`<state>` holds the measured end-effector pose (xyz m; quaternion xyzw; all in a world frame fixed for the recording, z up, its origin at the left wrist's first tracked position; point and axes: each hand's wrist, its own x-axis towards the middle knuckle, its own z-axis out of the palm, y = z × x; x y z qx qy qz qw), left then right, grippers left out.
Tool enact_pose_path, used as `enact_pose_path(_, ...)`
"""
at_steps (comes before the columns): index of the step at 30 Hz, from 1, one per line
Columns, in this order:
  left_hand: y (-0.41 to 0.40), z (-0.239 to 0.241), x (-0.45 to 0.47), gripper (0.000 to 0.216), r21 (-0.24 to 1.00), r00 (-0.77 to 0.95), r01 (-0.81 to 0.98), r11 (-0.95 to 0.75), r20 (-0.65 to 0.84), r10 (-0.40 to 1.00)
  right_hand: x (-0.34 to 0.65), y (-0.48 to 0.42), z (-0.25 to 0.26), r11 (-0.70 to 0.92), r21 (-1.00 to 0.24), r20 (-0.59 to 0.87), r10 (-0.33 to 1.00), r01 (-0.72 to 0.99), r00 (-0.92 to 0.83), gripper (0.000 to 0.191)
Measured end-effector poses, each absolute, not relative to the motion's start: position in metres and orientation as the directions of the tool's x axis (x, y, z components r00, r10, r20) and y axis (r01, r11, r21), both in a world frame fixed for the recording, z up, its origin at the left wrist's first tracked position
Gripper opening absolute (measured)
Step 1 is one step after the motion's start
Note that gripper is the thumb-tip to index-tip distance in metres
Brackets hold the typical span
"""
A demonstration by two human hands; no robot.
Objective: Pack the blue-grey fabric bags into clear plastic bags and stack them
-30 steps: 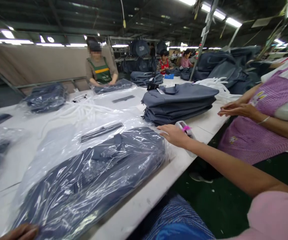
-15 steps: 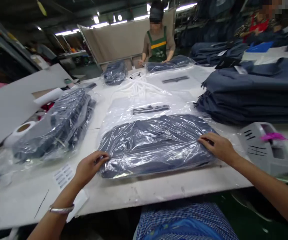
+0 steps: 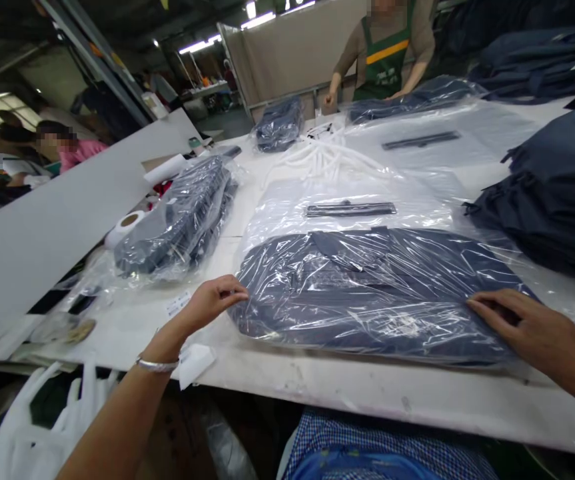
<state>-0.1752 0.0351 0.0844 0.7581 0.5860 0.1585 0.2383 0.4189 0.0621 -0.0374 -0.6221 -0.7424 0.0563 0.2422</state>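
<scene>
A dark blue folded bag in a clear plastic bag lies flat on the white table in front of me, its film wrinkled and shiny. My left hand, a bracelet on its wrist, is at the left end with thumb and fingertips pinched on the film. At the right end my right hand pinches the film between thumb and fingers. Just behind the package lies a dark strip under or in clear plastic sheets.
More wrapped dark packages lie to the left, beside a white roll. A dark fabric stack stands at right. White straps lie mid-table. Across the table, a person in a green apron has a wrapped package before them.
My view has swung to the left, so the table and packages appear farther right. Both hands stay at the two ends of the plastic bag, in much the same pinch.
</scene>
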Motion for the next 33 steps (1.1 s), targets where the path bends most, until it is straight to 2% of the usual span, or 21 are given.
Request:
enact_pose_path(7, 0.038, 0.046, -0.17, 0.041, 0.258, 0.156, 0.958, -0.128, -0.088, 0.984, 0.412, 0.064, -0.033, 0.147, -0.42, 0.156, 0.984, 0.896, -0.088, 0.038)
enact_pose_path(10, 0.038, 0.046, -0.163, 0.044, 0.115, 0.113, 0.988, -0.103, -0.09, 0.99, 0.407, 0.065, -0.027, 0.126, -0.45, 0.101, 0.991, 0.884, -0.089, 0.033)
enact_pose_path(12, 0.04, 0.055, -0.162, 0.043, 0.082, 0.116, 0.991, -0.108, -0.102, 0.988, 0.405, 0.066, -0.024, 0.12, -0.464, 0.082, 0.992, 0.878, -0.093, 0.031)
enact_pose_path(15, 0.048, 0.068, -0.165, 0.043, 0.147, 0.13, 0.983, -0.112, -0.123, 0.984, 0.404, 0.068, -0.022, 0.14, -0.478, 0.088, 0.99, 0.867, -0.111, 0.03)
enact_pose_path(19, 0.062, 0.062, -0.177, 0.047, 0.374, 0.154, 0.925, -0.068, -0.206, 0.966, 0.403, 0.07, -0.021, 0.166, -0.481, 0.111, 0.986, 0.861, -0.128, 0.028)
enact_pose_path(21, 0.068, 0.052, -0.182, 0.049, 0.422, 0.146, 0.905, -0.044, -0.21, 0.967, 0.402, 0.072, -0.02, 0.168, -0.48, 0.108, 0.985, 0.861, -0.132, 0.029)
enact_pose_path(24, 0.073, 0.043, -0.188, 0.046, 0.354, 0.083, 0.935, -0.033, -0.126, 0.989, 0.4, 0.074, -0.018, 0.164, -0.477, 0.101, 0.986, 0.864, -0.132, 0.029)
enact_pose_path(27, 0.066, 0.056, -0.183, 0.037, 0.242, 0.025, 0.97, -0.023, -0.004, 1.0, 0.399, 0.075, -0.018, 0.173, -0.476, 0.102, 0.985, 0.862, -0.141, 0.03)
enact_pose_path(29, 0.051, 0.072, -0.167, 0.036, 0.111, -0.021, 0.994, 0.0, 0.19, 0.982, 0.399, 0.075, -0.018, 0.174, -0.481, 0.108, 0.984, 0.859, -0.139, 0.03)
enact_pose_path(31, 0.029, 0.085, -0.136, 0.038, 0.023, -0.041, 0.999, 0.035, 0.427, 0.904, 0.4, 0.076, -0.019, 0.177, -0.486, 0.117, 0.984, 0.856, -0.137, 0.029)
enact_pose_path(33, 0.004, 0.085, -0.095, 0.038, 0.076, -0.019, 0.997, -0.025, 0.527, 0.849, 0.401, 0.077, -0.022, 0.181, -0.491, 0.127, 0.983, 0.852, -0.136, 0.03)
